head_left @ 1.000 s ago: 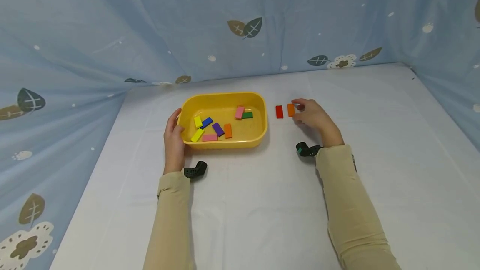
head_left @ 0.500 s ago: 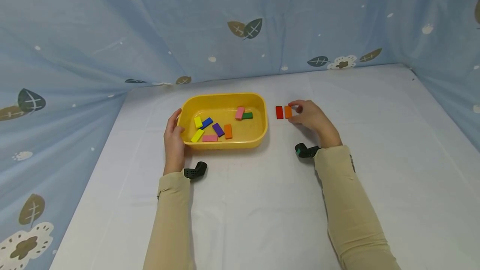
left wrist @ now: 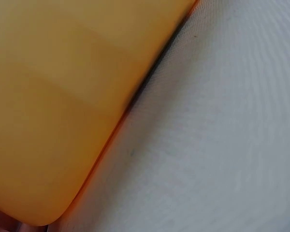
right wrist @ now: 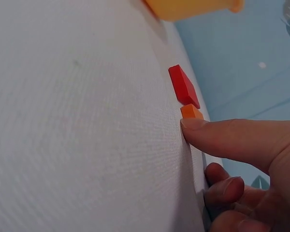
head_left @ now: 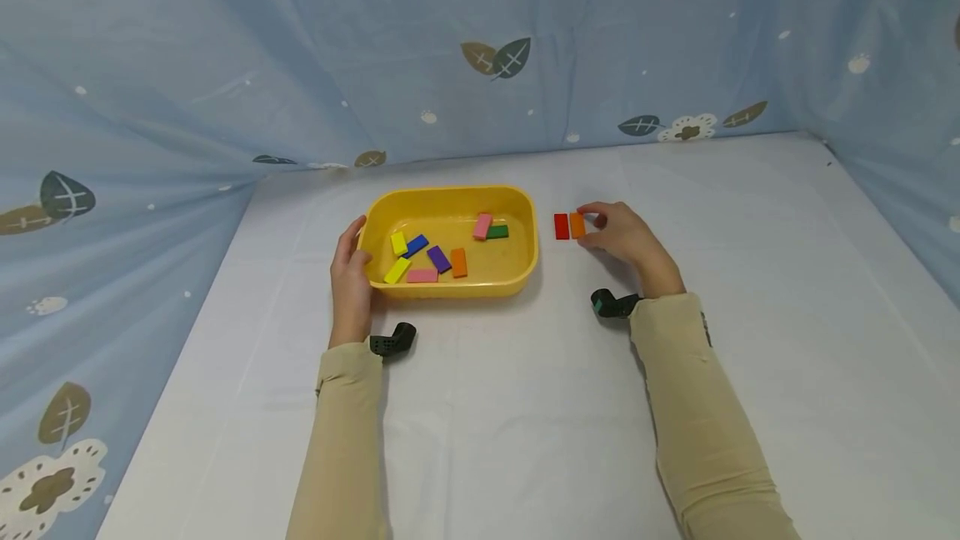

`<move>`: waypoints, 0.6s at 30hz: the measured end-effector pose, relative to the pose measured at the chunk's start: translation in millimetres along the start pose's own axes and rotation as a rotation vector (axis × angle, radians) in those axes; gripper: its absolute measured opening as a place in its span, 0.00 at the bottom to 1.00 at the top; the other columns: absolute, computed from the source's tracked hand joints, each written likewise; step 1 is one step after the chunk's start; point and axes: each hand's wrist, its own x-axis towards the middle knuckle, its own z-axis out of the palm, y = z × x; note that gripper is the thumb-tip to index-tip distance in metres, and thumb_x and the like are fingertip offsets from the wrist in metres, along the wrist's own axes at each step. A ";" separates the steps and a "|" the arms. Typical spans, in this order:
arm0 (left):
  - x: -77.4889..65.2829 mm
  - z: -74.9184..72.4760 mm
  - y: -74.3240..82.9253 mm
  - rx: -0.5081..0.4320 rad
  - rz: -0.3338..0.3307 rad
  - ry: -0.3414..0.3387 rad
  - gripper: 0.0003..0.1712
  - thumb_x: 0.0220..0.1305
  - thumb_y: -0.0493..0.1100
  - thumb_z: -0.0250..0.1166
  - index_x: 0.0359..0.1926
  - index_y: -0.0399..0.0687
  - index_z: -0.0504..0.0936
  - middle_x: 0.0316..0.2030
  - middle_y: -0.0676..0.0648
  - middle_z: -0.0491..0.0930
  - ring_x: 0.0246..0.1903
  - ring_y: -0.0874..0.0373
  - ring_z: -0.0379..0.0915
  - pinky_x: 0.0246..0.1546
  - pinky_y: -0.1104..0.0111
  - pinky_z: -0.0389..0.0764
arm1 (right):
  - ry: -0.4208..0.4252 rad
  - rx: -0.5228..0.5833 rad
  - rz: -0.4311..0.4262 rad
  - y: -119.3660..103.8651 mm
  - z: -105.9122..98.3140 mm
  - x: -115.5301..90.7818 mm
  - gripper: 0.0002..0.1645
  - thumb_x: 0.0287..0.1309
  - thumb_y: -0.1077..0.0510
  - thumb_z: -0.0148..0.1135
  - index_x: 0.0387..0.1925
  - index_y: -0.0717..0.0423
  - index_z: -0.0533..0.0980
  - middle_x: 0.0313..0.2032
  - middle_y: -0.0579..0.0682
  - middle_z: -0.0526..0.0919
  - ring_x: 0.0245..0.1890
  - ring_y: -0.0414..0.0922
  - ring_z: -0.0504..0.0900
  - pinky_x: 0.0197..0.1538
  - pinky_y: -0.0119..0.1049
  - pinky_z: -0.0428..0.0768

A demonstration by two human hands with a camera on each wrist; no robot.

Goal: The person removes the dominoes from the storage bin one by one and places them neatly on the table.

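Grip of the right hand (head_left: 628,238) narrow, with an orange block (head_left: 577,226) pinched lengthwise between thumb and index finger: thumb on the near short end, index finger at the far one, remaining fingers loosely curled. Position of the orange block: at the fingertips, low against the white surface (head_left: 510,407), with one long side toward the palm and the other bare, facing left. In the right wrist view, thumb tip partly over the orange end. Just beside the bare side, across a thin gap, a red block (head_left: 562,227), roughly parallel and apart from the hand.

Farther left, near the red block without contact, a yellow tray (head_left: 487,273) on the same surface. At the tray's left end, the left hand (head_left: 349,290), with fingers along the outer wall and thumb over the rim, holding on. Inside the tray, toward the left, two yellow blocks (head_left: 397,271), one against a blue block (head_left: 417,245); next to these, a purple block (head_left: 439,258), then a second orange block (head_left: 459,262), with a pink block (head_left: 423,276) along the near wall. Farther right, another pink block (head_left: 482,227) across the end of a green block (head_left: 498,232). At the cuffs of tan sleeves (head_left: 341,440), black wrist-worn devices (head_left: 392,342); behind the surface, blue fabric (head_left: 420,65) with leaf, flower and paw prints.
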 end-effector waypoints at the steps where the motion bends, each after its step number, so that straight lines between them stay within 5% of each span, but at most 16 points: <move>1: -0.1 0.0 0.0 0.000 -0.001 0.000 0.30 0.61 0.38 0.38 0.60 0.71 0.64 0.61 0.58 0.59 0.58 0.60 0.57 0.58 0.66 0.61 | 0.002 0.000 0.000 0.4 0.4 0.3 0.31 0.51 0.57 0.59 0.59 0.50 0.65 0.51 0.59 0.66 0.47 0.55 0.65 0.52 0.52 0.68; 18: 0.5 0.4 -0.8 -0.016 0.004 -0.001 0.30 0.61 0.37 0.38 0.60 0.69 0.64 0.60 0.57 0.60 0.57 0.59 0.58 0.58 0.65 0.62 | 0.004 -0.017 -0.020 1.1 0.9 2.4 0.31 0.50 0.55 0.61 0.58 0.51 0.66 0.50 0.59 0.67 0.46 0.55 0.65 0.50 0.51 0.68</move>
